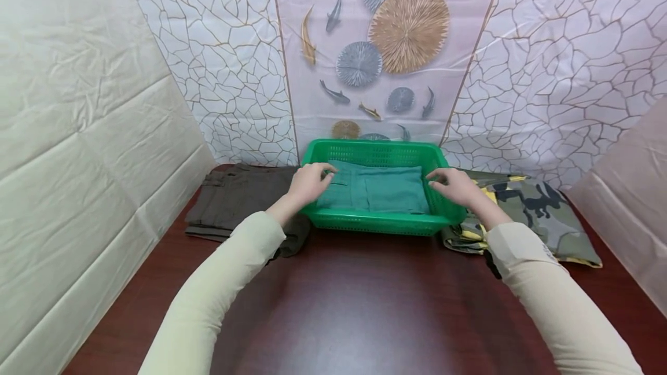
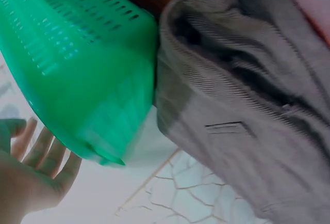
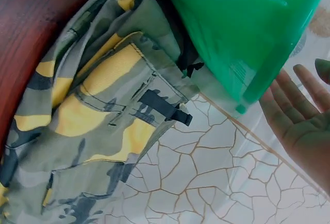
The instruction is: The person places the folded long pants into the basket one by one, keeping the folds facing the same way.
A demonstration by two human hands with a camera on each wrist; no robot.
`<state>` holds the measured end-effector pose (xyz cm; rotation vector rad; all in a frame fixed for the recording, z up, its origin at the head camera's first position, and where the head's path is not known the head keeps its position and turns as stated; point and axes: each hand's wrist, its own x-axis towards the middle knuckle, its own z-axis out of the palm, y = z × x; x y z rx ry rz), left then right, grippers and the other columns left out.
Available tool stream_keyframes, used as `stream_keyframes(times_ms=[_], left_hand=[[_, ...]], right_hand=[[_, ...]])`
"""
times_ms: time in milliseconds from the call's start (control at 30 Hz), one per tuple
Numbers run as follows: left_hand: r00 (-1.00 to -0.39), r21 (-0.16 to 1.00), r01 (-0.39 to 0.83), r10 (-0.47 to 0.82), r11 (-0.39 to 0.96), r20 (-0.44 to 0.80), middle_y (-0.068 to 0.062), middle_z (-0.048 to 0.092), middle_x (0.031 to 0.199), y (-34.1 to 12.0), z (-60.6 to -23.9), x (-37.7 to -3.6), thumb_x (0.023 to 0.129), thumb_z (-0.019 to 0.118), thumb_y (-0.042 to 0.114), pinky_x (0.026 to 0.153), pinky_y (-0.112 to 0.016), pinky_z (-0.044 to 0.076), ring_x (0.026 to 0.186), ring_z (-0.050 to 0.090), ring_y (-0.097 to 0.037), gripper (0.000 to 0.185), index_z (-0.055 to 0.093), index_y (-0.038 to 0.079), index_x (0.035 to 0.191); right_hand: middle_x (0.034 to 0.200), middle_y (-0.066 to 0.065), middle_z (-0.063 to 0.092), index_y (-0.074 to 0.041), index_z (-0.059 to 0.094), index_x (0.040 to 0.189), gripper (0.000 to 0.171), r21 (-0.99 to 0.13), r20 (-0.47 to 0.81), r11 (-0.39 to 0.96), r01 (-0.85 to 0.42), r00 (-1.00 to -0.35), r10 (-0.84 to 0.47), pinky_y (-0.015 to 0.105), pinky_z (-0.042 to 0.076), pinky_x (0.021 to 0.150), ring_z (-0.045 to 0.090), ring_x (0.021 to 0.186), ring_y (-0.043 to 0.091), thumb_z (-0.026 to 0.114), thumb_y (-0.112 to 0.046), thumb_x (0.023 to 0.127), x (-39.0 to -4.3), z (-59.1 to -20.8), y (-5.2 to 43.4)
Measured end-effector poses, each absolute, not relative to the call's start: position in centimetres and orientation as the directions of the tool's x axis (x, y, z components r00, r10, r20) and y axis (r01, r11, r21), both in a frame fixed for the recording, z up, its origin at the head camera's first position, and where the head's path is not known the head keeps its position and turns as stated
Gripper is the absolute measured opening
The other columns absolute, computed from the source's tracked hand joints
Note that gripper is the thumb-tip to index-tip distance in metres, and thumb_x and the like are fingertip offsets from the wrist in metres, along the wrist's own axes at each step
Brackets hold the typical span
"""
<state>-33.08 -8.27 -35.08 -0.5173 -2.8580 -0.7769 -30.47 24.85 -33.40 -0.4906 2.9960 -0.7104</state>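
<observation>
A green plastic basket (image 1: 375, 223) stands at the back of the dark red table (image 1: 354, 305), with a folded teal cloth (image 1: 377, 190) lying flat inside it. My left hand (image 1: 311, 183) reaches over the basket's left rim, its fingers resting on the cloth's left edge. Over the right rim, my right hand (image 1: 452, 185) touches the cloth's right edge. In the left wrist view the left hand (image 2: 36, 167) shows straight, relaxed fingers beside the basket (image 2: 77, 69). The right wrist view shows the right hand (image 3: 299, 115) with an open palm next to the basket (image 3: 247, 22).
A folded brown garment (image 1: 234, 195) (image 2: 247, 95) lies left of the basket, touching its side. A camouflage garment (image 1: 526, 207) (image 3: 98, 115) with yellow patches lies to the right. Patterned sheets wall in the back and both sides. Bare table stretches in front.
</observation>
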Motion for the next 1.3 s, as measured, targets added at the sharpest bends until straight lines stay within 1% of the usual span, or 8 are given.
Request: stream_keyframes(times_ms=[133, 267, 367, 533, 700, 833, 967, 1300], left_hand=[[-0.93, 0.537, 0.344, 0.203, 0.77, 0.305, -0.008, 0.072, 0.099, -10.2, -35.3, -32.7, 0.098, 0.051, 0.022, 0.039, -0.022, 0.028, 0.049, 0.053, -0.015, 0.026, 0.066, 0.016, 0.118], [-0.925, 0.587, 0.344, 0.156, 0.733, 0.346, -0.01, 0.072, 0.102, -12.0, -35.5, -31.7, 0.098, 0.05, 0.021, 0.043, -0.023, 0.033, 0.065, 0.065, -0.02, 0.026, 0.066, 0.014, 0.117], [-0.921, 0.626, 0.344, 0.123, 0.7, 0.368, -0.011, 0.072, 0.101, -13.0, -35.7, -30.9, 0.098, 0.05, 0.02, 0.045, -0.025, 0.034, 0.068, 0.066, -0.023, 0.026, 0.067, 0.011, 0.116], [-0.915, 0.668, 0.355, 0.098, 0.654, 0.39, -0.013, 0.072, 0.1, -14.0, -36.2, -30.0, 0.098, 0.05, 0.019, 0.047, -0.025, 0.034, 0.071, 0.066, -0.023, 0.027, 0.066, 0.008, 0.117], [-0.913, 0.684, 0.362, 0.092, 0.633, 0.398, -0.014, 0.071, 0.099, -14.8, -36.9, -29.7, 0.097, 0.052, 0.017, 0.046, -0.026, 0.034, 0.062, 0.061, -0.022, 0.027, 0.065, 0.007, 0.118], [-0.914, 0.681, 0.362, 0.101, 0.637, 0.392, -0.014, 0.07, 0.103, -15.5, -37.3, -29.6, 0.097, 0.052, 0.017, 0.045, -0.026, 0.033, 0.052, 0.052, -0.016, 0.026, 0.065, 0.008, 0.118], [-0.92, 0.679, 0.348, 0.095, 0.647, 0.381, -0.016, 0.07, 0.105, -16.2, -37.7, -29.6, 0.097, 0.051, 0.016, 0.043, -0.026, 0.031, 0.046, 0.044, -0.015, 0.025, 0.065, 0.01, 0.117], [-0.937, 0.623, 0.296, 0.093, 0.724, 0.337, -0.014, 0.069, 0.107, -17.2, -38.8, -30.7, 0.096, 0.052, 0.015, 0.048, -0.027, 0.035, 0.049, 0.046, -0.015, 0.026, 0.064, 0.011, 0.119]], right_hand=[[0.115, 0.031, 0.058, 0.007, 0.055, 0.123, 0.034, -0.482, 0.135, 0.827, -0.289, -0.957, -0.256, 0.052, 0.048, 0.078, 0.057, 0.099, 0.042, 0.043, -0.014, 0.1, -29.7, -33.6, 25.3], [0.085, 0.024, 0.061, 0.008, 0.059, 0.117, 0.032, -0.49, 0.231, 0.826, -0.278, -0.955, -0.184, 0.037, 0.041, 0.054, 0.049, 0.058, 0.026, 0.041, -0.012, 0.1, -28.9, -34.0, 25.6], [0.066, 0.015, 0.054, 0.009, 0.06, 0.114, 0.03, -0.46, 0.299, 0.844, -0.277, -0.943, -0.147, 0.03, 0.03, 0.046, 0.033, 0.045, 0.016, 0.041, -0.009, 0.098, -28.4, -34.6, 25.9], [0.087, 0.028, 0.056, 0.013, 0.057, 0.114, 0.028, -0.34, 0.393, 0.903, -0.264, -0.912, -0.119, 0.029, 0.032, 0.043, 0.041, 0.047, 0.018, 0.048, -0.005, 0.095, -27.8, -36.0, 26.2], [0.112, 0.038, 0.05, 0.012, 0.052, 0.121, 0.034, -0.29, 0.405, 0.934, -0.209, -0.911, -0.078, 0.04, 0.041, 0.045, 0.05, 0.052, 0.028, 0.052, -0.007, 0.093, -27.6, -37.2, 26.0], [0.109, 0.037, 0.053, 0.013, 0.053, 0.121, 0.035, -0.336, 0.416, 0.926, -0.171, -0.909, -0.017, 0.042, 0.042, 0.047, 0.052, 0.056, 0.032, 0.052, -0.008, 0.093, -27.5, -37.8, 25.8], [0.096, 0.034, 0.058, 0.013, 0.057, 0.118, 0.033, -0.38, 0.419, 0.911, -0.161, -0.908, 0.014, 0.032, 0.035, 0.04, 0.045, 0.046, 0.022, 0.053, -0.01, 0.094, -27.6, -38.2, 25.6], [0.096, 0.036, 0.059, 0.014, 0.058, 0.111, 0.03, -0.377, 0.44, 0.913, -0.152, -0.898, 0.032, 0.032, 0.034, 0.041, 0.044, 0.045, 0.021, 0.054, -0.008, 0.091, -27.7, -38.3, 25.8]])
